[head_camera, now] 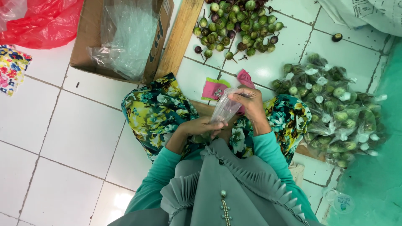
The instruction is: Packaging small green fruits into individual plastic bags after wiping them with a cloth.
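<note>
Both my hands hold one small clear plastic bag [225, 108] over my lap. My left hand [202, 126] grips its lower end, where some small green fruit seem to sit inside. My right hand [250, 101] pinches the bag's upper end. A loose pile of small round green and purple eggplants [236, 26] lies on the white tiled floor ahead of me. At my right lies a heap of filled, tied clear bags [335, 111] of the same fruit.
A cardboard box [90, 39] with clear plastic bags [127, 39] inside stands at the upper left. A wooden plank [180, 37] leans beside it. A red plastic bag [46, 19] lies far left. Pink cloth [215, 88] sits near my knees.
</note>
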